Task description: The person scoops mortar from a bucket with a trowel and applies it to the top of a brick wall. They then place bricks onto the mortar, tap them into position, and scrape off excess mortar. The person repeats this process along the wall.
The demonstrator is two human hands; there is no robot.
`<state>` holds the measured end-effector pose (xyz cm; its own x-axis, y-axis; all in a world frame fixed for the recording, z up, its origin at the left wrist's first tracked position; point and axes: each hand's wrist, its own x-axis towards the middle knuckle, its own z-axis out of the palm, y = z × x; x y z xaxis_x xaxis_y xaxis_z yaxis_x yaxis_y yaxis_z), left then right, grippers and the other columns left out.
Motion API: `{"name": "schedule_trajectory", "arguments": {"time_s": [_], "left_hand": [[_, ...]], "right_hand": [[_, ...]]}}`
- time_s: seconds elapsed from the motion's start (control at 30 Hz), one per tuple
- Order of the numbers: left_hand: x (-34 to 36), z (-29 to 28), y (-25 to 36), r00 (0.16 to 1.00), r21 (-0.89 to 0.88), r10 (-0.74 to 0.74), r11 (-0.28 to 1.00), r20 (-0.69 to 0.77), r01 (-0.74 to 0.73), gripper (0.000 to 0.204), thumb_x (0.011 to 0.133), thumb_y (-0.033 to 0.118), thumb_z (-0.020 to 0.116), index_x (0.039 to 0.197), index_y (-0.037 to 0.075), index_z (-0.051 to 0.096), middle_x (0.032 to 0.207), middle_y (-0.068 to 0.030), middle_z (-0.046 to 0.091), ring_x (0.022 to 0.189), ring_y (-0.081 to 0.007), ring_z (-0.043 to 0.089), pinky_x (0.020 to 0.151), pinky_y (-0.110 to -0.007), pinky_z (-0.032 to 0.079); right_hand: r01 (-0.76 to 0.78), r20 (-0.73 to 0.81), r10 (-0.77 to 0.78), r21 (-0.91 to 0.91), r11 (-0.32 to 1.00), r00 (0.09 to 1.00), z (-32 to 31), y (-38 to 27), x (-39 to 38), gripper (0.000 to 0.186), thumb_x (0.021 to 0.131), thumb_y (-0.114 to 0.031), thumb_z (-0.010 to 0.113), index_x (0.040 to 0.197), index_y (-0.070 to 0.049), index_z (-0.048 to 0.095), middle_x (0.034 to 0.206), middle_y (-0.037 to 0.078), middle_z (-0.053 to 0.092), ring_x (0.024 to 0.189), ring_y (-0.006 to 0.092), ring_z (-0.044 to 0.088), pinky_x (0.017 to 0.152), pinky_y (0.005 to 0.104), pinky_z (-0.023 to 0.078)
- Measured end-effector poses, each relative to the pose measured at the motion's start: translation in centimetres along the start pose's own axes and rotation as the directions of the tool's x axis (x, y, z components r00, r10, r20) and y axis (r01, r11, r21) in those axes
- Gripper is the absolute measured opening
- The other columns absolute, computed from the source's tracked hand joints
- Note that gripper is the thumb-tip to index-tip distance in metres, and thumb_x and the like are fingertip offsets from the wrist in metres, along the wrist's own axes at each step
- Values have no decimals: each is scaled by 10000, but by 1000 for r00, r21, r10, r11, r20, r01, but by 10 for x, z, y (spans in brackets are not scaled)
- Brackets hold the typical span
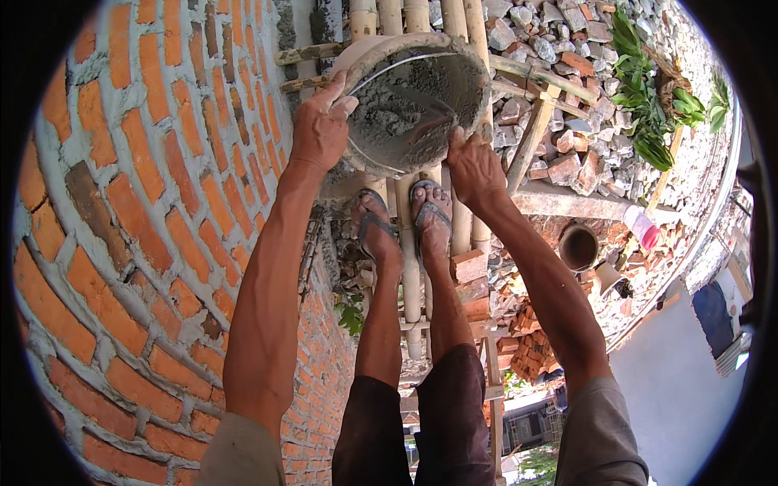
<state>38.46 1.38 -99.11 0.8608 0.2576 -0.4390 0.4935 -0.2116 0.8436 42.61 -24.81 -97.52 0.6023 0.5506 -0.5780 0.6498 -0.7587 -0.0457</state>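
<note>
A round bucket of wet grey mortar (393, 105), crusted at the rim and fitted with a wire handle, sits at top centre over the bamboo planks. My left hand (320, 125) grips its left rim, fingers curled over the edge. At the lower right rim, my right hand (474, 166) is closed on the bucket. A darker, elongated shape lies in the mortar near that hand; I cannot make out what it is. My sandalled feet stand on bamboo poles just below the bucket.
A brick wall (146, 235) rises close along my left. The narrow bamboo scaffold (411, 283) has timber braces (531, 138) at right. Beyond are rubble (567, 166), green plants (640, 89), stacked bricks (531, 348) and another bucket (579, 247) lower down.
</note>
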Motion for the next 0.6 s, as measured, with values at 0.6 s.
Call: {"name": "schedule_trajectory", "arguments": {"time_s": [0.6], "left_hand": [[-44, 16, 21, 955, 286, 146, 933, 258, -220, 601, 926, -122, 447, 1447, 176, 472, 1265, -159, 553, 1148, -333, 579, 1065, -377, 510]], "right_hand": [[-257, 268, 28, 883, 392, 963, 47, -50, 8, 237, 952, -251, 554, 917, -25, 617, 745, 249, 649, 654, 422, 631, 575, 501, 482]]}}
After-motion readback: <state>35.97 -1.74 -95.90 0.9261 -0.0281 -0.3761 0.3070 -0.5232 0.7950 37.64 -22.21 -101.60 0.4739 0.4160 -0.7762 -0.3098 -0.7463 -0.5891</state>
